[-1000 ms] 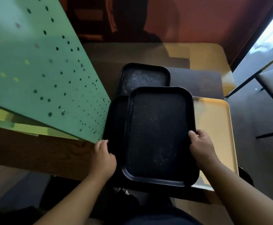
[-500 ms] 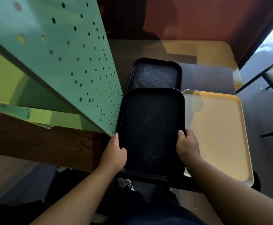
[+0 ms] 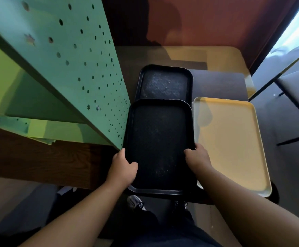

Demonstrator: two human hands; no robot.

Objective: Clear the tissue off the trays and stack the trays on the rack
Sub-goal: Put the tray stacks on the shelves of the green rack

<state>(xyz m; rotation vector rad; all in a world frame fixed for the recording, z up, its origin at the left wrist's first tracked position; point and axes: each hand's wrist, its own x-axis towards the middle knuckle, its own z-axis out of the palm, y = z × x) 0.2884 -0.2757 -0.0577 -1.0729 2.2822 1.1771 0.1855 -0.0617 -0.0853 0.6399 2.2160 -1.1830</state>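
**Both hands on black tray, near edge of bench**

I hold the near black tray (image 3: pixel 160 145) by its two long sides. My left hand (image 3: pixel 123 168) wraps the left rim near the front corner, thumb on top inside the rim, fingers curled under out of sight. My right hand (image 3: pixel 197 157) clamps the right rim, thumb over the lip, fingers hidden below. The tray is flat or close to it, long axis running away from me, front end hanging past the bench (image 3: pixel 221 82) edge. A dark edge shows under its left side; cannot tell if that is another tray below it. Surface is dark, a few pale specks near the front, no tissue visible on it.

Second black tray (image 3: pixel 164 82) lies just beyond, its near end covered by the tray I hold; it has a greyish speckled film on it. Cream tray (image 3: pixel 232 139) lies just beside on my right, close to my right hand, its front corner overhanging the bench.

Green perforated rack (image 3: pixel 70 68) stands to the left, its panel edge just beside the held tray's left rim. Red wall (image 3: pixel 216 20) behind. My shoes (image 3: pixel 136 204) show below the tray.
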